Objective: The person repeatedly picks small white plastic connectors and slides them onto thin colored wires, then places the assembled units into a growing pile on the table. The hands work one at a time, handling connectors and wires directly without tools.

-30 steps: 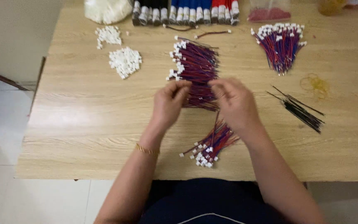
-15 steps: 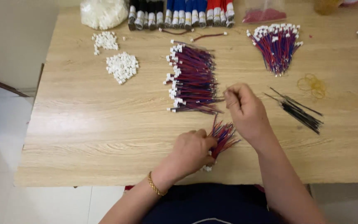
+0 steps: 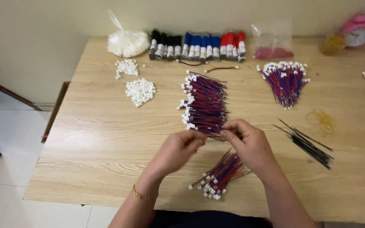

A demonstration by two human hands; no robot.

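Both hands are up over the table [image 3: 106, 139], meeting at the near end of the big wire stack [image 3: 204, 105]. Left hand [image 3: 178, 150] has its fingers curled in and tips pressed together toward the right hand; what sits between them is too small to tell. Right hand [image 3: 250, 143] pinches thumb to forefinger at the bare ends of the stack, probably on a single wire, though I can't see the wire itself.

The stack lies with its white plugs all on the left, so the free ends face the hands, which makes picking off one wire easy. A smaller bundle [image 3: 219, 175] lies just below the hands, near the table edge, plugs toward the person and kept apart from the stack.

The rest is parked out of the working zone:
- Loose white plugs [image 3: 140, 90] in two small heaps at upper left.
- A fanned bundle [image 3: 286, 82] at upper right.
- Black ties [image 3: 307, 143] to the right.
- Tape rolls [image 3: 199, 44] lined up along the back edge.
- Rubber bands [image 3: 321, 119] beside the ties.
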